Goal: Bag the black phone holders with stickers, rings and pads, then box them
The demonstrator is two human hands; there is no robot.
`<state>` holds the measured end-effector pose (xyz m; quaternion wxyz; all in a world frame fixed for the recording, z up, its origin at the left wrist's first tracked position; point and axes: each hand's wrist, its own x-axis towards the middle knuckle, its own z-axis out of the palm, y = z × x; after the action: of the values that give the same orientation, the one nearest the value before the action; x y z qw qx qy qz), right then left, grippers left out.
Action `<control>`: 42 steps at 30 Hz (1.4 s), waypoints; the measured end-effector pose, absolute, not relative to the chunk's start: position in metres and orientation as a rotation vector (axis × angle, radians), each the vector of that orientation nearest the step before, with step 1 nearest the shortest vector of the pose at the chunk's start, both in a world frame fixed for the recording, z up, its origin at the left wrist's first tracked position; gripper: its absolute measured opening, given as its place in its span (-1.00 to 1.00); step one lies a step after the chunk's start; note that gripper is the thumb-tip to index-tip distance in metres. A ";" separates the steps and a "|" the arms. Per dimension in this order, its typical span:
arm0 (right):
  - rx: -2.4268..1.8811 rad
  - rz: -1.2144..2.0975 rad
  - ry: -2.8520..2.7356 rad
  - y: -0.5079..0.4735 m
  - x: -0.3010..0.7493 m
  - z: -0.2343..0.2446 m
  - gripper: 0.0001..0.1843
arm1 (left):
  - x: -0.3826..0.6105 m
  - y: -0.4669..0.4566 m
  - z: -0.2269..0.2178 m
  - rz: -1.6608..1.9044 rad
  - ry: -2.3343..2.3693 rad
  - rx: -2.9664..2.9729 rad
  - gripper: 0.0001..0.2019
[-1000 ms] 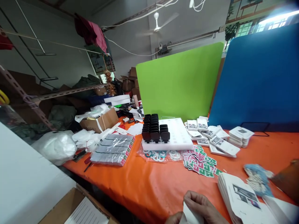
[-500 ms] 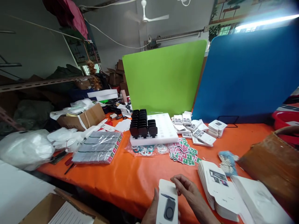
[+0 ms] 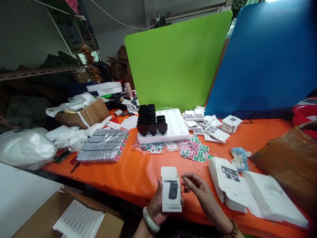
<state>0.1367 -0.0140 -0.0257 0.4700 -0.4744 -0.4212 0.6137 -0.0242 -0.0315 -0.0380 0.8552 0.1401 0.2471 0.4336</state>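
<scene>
My left hand (image 3: 156,205) holds a small white product box (image 3: 170,193) upright over the front edge of the orange table (image 3: 138,172). The box shows a dark round device printed on its face, and its top flap stands open. My right hand (image 3: 196,187) hovers just to the right of the box with its fingers loosely curled, holding nothing. A stack of flat white box blanks (image 3: 229,185) lies to the right of my right hand.
A white foam tray (image 3: 177,130) carries several black devices (image 3: 150,123) at mid table. Pink and green cards (image 3: 194,152), wrapped packs (image 3: 104,149), a brown bag (image 3: 289,162) and green (image 3: 177,62) and blue (image 3: 269,56) screens surround it. A cardboard carton (image 3: 71,219) sits at lower left.
The view has tilted down and both hands came up into sight. The box now stands upright in my left hand with its top flap open.
</scene>
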 end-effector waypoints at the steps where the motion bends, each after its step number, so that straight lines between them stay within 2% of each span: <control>1: -1.153 1.503 -1.020 -0.013 0.134 -0.024 -0.54 | -0.025 -0.033 -0.039 0.898 0.521 0.330 -0.31; 8: -1.138 1.543 -1.023 -0.010 0.133 -0.026 -0.59 | -0.029 -0.038 -0.039 0.810 0.620 0.626 -0.37; 14: -1.092 1.810 -0.908 -0.013 0.144 -0.030 -0.69 | -0.032 -0.035 -0.046 0.728 0.645 0.691 -0.28; 17: -1.096 1.862 -1.009 -0.008 0.154 -0.021 -0.74 | -0.029 -0.034 -0.051 0.748 0.641 0.643 -0.34; 19: -1.140 1.777 -1.068 0.004 0.167 -0.008 -0.76 | -0.026 -0.031 -0.055 0.828 0.637 0.578 -0.41; 22: -1.209 1.472 -1.099 0.039 0.199 0.018 -0.79 | -0.025 -0.025 -0.063 0.931 0.693 0.444 -0.47; 27: -1.296 1.009 -0.905 0.118 0.248 0.052 -0.79 | -0.031 -0.024 -0.077 0.982 0.841 0.294 -0.48; 33: -1.426 1.045 -1.010 0.151 0.233 0.036 -0.64 | -0.032 -0.027 -0.080 1.018 0.862 0.250 -0.41; 37: -1.427 1.062 -1.312 0.153 0.198 0.023 -0.73 | -0.030 -0.026 -0.074 1.025 0.896 0.289 -0.40; 42: -1.397 0.891 -1.611 0.183 0.157 0.026 -0.85 | -0.031 -0.030 -0.070 1.036 0.901 0.376 -0.49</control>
<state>0.1570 0.1832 0.0260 0.4034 -0.5533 -0.6377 0.3528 -0.0312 -0.0302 -0.0701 0.7571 0.1727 0.4135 0.4753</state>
